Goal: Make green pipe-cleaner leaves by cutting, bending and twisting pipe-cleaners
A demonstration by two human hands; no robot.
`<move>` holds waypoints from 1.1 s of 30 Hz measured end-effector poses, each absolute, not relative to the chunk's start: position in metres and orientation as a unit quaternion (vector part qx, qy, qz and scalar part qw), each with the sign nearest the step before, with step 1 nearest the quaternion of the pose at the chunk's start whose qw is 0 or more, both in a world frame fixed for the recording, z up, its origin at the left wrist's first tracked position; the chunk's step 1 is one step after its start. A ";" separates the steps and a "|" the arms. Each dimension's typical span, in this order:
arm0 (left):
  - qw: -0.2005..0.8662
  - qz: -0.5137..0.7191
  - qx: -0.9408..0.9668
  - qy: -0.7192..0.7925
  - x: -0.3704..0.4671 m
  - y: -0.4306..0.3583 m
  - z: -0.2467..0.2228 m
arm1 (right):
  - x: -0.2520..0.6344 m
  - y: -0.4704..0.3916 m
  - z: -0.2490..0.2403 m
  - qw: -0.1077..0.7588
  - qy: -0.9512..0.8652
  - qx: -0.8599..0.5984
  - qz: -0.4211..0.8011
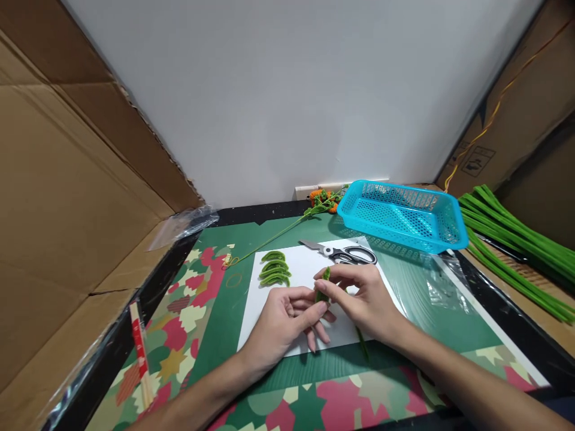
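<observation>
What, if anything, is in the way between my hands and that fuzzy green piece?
Nothing visible: your right hand pinches the fuzzy green piece directly, and your left hand has its fingertips at the lower end, above the white paper.

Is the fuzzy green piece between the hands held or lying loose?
Held. The right hand pinches the green piece over the white paper; the left hand is at its lower end.

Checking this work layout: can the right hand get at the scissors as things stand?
Probably yes: the scissors lie just beyond the right hand with nothing seen between, though its fingers are occupied with a green fuzzy piece.
</observation>
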State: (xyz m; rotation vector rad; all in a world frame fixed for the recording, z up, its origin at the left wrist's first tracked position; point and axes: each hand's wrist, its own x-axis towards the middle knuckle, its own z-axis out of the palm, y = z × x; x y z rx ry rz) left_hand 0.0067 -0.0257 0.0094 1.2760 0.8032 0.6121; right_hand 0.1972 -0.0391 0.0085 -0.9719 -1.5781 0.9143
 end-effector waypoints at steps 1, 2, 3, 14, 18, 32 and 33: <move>0.686 0.276 0.567 0.363 0.007 -0.025 0.009 | 0.197 -0.040 0.008 0.519 -0.654 -0.402 0.377; 0.684 0.277 0.565 0.368 0.006 -0.025 0.009 | 0.197 -0.041 0.006 0.522 -0.658 -0.400 0.367; 0.681 0.276 0.566 0.375 0.006 -0.025 0.009 | 0.196 -0.042 0.003 0.521 -0.671 -0.397 0.347; 0.662 0.257 0.596 0.376 0.006 -0.026 0.007 | 0.197 -0.044 -0.002 0.586 -0.681 -0.366 0.243; 0.637 0.241 0.617 0.395 0.002 -0.033 0.006 | 0.197 -0.045 -0.004 0.589 -0.701 -0.348 0.203; 0.623 0.271 0.611 0.407 0.001 -0.030 0.001 | 0.201 -0.034 -0.005 0.537 -0.649 -0.382 0.380; 0.607 0.277 0.621 0.412 0.002 -0.031 0.003 | 0.200 -0.035 -0.009 0.541 -0.678 -0.372 0.329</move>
